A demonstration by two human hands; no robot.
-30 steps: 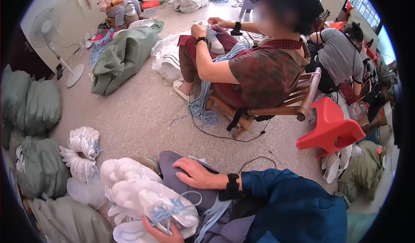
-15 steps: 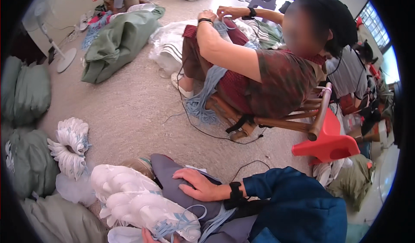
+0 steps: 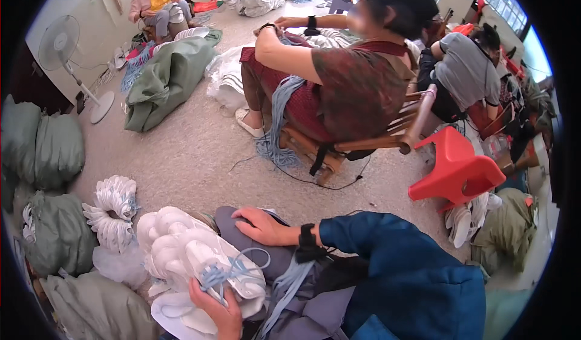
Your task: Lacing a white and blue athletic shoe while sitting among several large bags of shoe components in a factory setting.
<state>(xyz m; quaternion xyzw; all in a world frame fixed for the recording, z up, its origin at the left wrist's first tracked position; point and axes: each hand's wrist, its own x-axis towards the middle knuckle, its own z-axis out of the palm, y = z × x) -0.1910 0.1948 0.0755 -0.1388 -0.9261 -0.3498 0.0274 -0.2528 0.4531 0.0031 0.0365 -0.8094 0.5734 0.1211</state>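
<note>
A stack of white shoes (image 3: pixel 175 237) leans across my lap, with light-blue laces (image 3: pixel 218 274) tangled over the nearest one. My left hand (image 3: pixel 218 310) comes up from the lower edge and is closed on the nearest white shoe, thumb and fingers apart around it. My right hand (image 3: pixel 265 226) lies over my grey-clad knee (image 3: pixel 227 219), fingers stretched out, holding nothing that I can see. More light-blue laces (image 3: pixel 290 285) hang over my lap, below the black band on my right wrist.
A co-worker sits ahead on a wooden chair (image 3: pixel 375 143) with blue laces (image 3: pixel 275 146) draped down. A red plastic stool (image 3: pixel 454 167) stands to the right. Green sacks (image 3: pixel 57 228) and a ring of white shoes (image 3: pixel 112 210) lie left. A fan (image 3: pixel 100 107) and a black cable are on the floor.
My left hand has come up into view onto the nearest shoe. My right hand stays on the knee. The view has shifted, showing more of the far room.
</note>
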